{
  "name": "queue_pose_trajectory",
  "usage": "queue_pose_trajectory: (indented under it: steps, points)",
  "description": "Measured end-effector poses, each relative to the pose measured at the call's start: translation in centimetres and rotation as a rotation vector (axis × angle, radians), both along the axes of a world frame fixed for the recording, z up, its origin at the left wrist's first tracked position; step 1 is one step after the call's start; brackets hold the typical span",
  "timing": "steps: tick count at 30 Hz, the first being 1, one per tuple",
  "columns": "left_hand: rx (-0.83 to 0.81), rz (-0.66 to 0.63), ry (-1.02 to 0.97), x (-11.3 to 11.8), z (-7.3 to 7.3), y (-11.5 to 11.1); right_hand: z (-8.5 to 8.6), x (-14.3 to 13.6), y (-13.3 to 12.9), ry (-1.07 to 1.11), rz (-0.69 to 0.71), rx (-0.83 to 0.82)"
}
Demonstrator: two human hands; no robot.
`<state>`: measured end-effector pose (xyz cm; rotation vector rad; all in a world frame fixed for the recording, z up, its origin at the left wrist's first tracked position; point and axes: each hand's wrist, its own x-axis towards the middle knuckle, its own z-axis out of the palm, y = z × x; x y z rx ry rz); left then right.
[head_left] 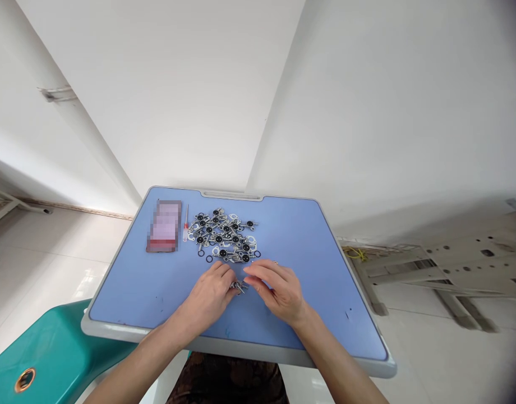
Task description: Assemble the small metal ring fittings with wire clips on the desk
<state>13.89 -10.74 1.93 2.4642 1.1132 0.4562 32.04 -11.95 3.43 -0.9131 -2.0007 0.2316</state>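
Observation:
My left hand (213,289) is closed on a small metal part (240,287) just above the blue table (317,269). Close beside it on the right, my right hand (277,286) has its thumb and forefinger bent toward the part; whether anything small is between those fingertips cannot be made out. Beyond both hands lies a pile of metal parts with black round caps (219,239), mixed with flat metal gaskets (252,242). Black rubber rings (209,258) lie at the pile's near edge.
A blurred phone-like rectangle (164,226) and a slim screwdriver with a red-and-clear handle (185,231) lie left of the pile. A green stool (60,342) stands at the lower left. Metal frames (443,264) lean at the right, beside the white wall (367,112).

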Motion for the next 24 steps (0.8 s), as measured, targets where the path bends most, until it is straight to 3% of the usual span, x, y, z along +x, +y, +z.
queue_pose_trajectory:
  steps: [5,11,14,18,24]
  points:
    - [-0.015,-0.007,-0.025,0.02,-0.08,0.01,0.42,0.10,-0.15,-0.021,0.090,-0.090]
    - [-0.016,-0.009,-0.016,0.05,-0.02,0.06,-0.50,-0.30,-0.06,0.033,-0.024,0.006]
    - [-0.019,-0.004,-0.020,0.07,-0.08,0.07,-0.40,-0.05,0.03,0.006,0.028,0.022]
    - [-0.025,-0.002,-0.030,0.11,-0.03,0.07,0.30,0.28,0.01,-0.026,0.107,-0.088]
    - [-0.022,-0.001,-0.005,0.09,0.20,0.10,-0.07,-0.31,0.12,0.060,-0.044,-0.039]
